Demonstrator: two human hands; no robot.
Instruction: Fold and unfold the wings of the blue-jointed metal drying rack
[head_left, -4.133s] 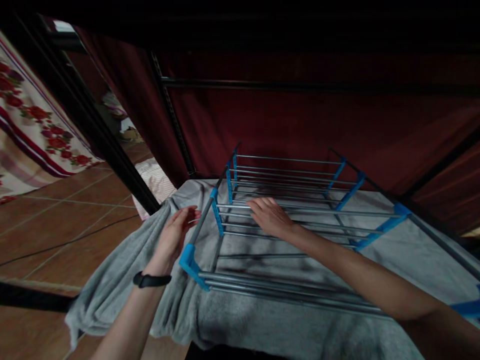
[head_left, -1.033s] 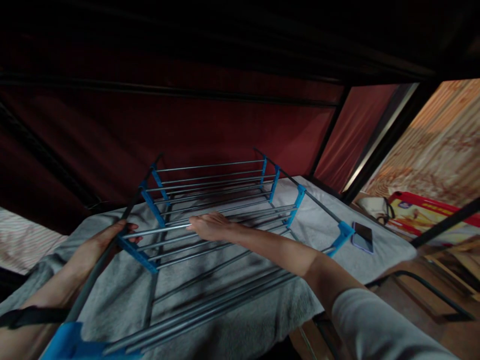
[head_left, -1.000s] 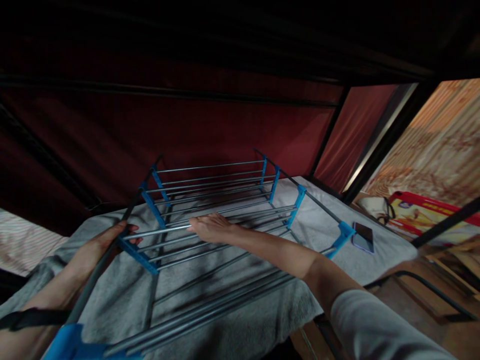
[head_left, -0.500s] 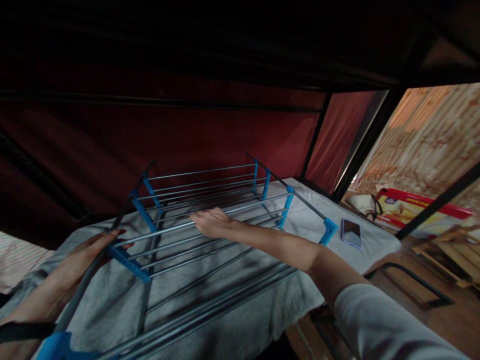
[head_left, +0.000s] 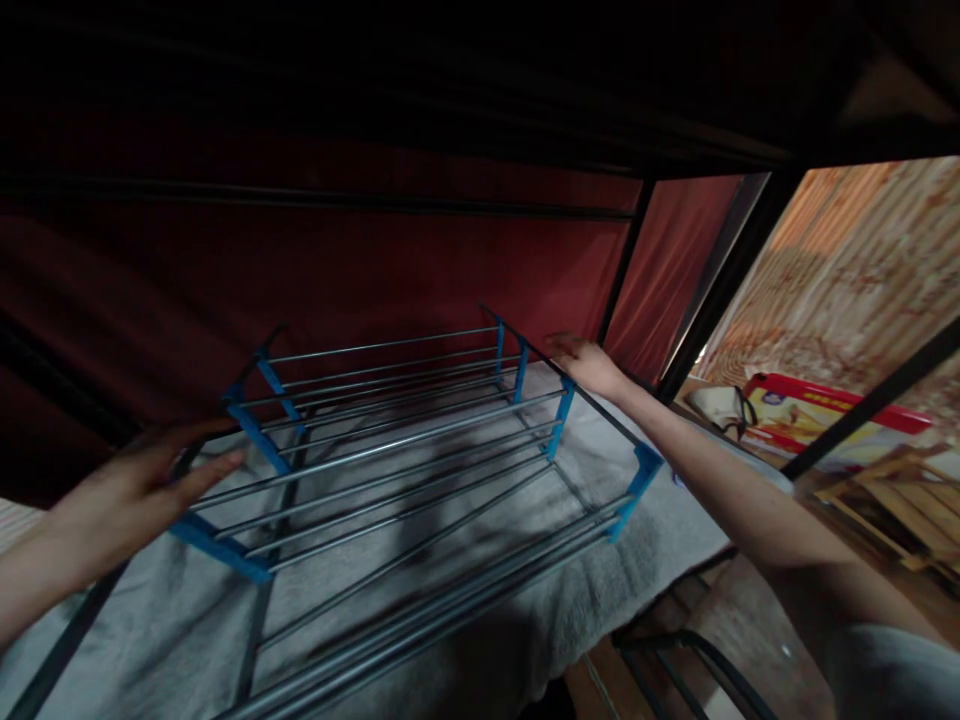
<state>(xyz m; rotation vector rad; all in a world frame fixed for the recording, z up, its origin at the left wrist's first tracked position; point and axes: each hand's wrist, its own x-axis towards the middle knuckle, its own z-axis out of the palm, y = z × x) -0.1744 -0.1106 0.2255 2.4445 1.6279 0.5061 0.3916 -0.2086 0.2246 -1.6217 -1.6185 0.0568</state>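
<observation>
A metal rack (head_left: 420,450) of grey rods with blue plastic joints lies flat on a grey blanket (head_left: 480,590) spread over a bed. My left hand (head_left: 127,495) hovers at the rack's left side rail, fingers spread, holding nothing. My right hand (head_left: 589,365) reaches to the rack's far right side rail, fingers apart, just touching or close above it; I cannot tell which.
Dark red curtains (head_left: 337,270) hang behind the bed under a black bunk frame (head_left: 720,270). To the right are a red and yellow box (head_left: 825,410), a wooden pallet (head_left: 892,500) and a black metal frame (head_left: 690,660) on the floor.
My right hand left the middle rods and moved to the far right rail. My left hand let go of the left rail and opened. The view shifted right; the phone is hidden behind my arm.
</observation>
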